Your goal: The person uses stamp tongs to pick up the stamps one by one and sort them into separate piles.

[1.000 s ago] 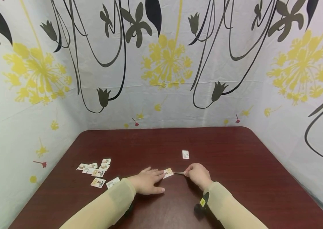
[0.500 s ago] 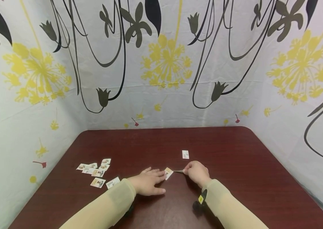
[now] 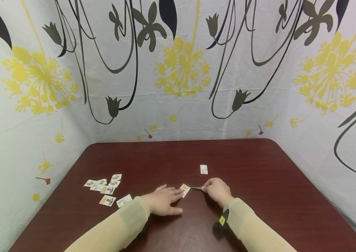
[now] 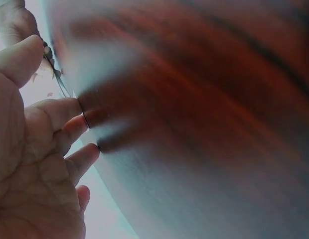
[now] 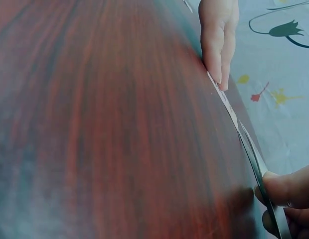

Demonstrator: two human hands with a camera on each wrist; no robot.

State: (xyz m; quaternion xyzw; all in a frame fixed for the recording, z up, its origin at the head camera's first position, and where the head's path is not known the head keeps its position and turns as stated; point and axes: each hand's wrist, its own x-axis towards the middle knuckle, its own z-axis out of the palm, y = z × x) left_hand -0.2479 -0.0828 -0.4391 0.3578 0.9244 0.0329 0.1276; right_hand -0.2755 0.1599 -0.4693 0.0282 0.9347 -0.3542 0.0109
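A small printed card (image 3: 185,190) lies on the dark red-brown table between the two hands. My left hand (image 3: 164,200) is palm down with fingers spread, its fingertips at the card's left edge. In the left wrist view the left palm (image 4: 35,164) shows nothing gripped. My right hand (image 3: 218,190) pinches a pair of slim metal tweezers (image 3: 197,188) between thumb and fingers. The right wrist view shows the tweezers (image 5: 259,172) reaching to the near end of the card (image 5: 227,104), opposite the left fingertips (image 5: 222,82).
To the left lies a loose cluster of several small cards (image 3: 108,189), with one card (image 3: 107,200) in front and another (image 3: 124,201) beside the left sleeve. A single card (image 3: 204,169) lies beyond the right hand. A flower-patterned cloth (image 3: 178,115) surrounds the table (image 3: 244,157).
The card between the hands has turned slightly and stands more steeply angled. My right hand has shifted a little leftward and away with the tweezers. The left hand barely moved.
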